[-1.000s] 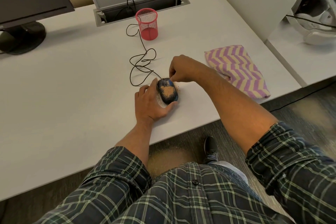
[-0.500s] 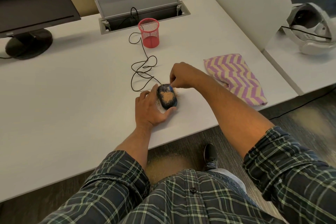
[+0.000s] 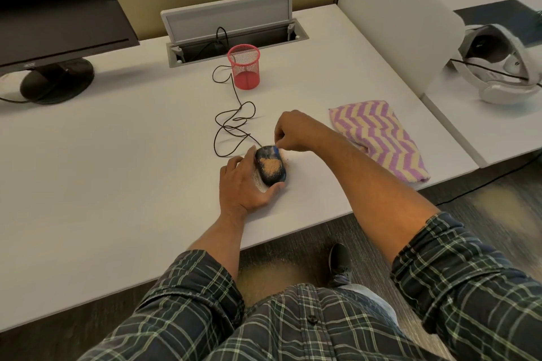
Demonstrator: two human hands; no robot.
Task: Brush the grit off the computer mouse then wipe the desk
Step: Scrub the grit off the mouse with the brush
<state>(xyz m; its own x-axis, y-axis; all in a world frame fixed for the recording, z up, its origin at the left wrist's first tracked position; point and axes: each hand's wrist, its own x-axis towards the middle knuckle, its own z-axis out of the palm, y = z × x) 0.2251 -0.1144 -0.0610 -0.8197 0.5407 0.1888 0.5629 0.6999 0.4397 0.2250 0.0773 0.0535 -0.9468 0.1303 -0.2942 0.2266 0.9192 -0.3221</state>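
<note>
A dark computer mouse [image 3: 271, 168] lies on the white desk [image 3: 132, 170] with a patch of tan grit on its back and some grains scattered on the desk around it. My left hand [image 3: 243, 184] grips the mouse from its left side, thumb curled round its near end. My right hand [image 3: 293, 132] hovers at the mouse's front edge, fingers curled and pinching a thin small tool that is mostly hidden and looks like a brush. A folded purple-and-yellow zigzag cloth [image 3: 378, 138] lies on the desk to the right.
The mouse cable [image 3: 231, 126] loops back past a red mesh cup [image 3: 244, 67] into an open cable hatch [image 3: 234, 38]. A monitor [image 3: 58, 9] stands at the far left. A white divider and a headset [image 3: 498, 67] are on the right.
Both hands stay at the mouse; the right hand has shifted slightly at its front edge. The camera has tilted up a little, so everything sits lower in view.
</note>
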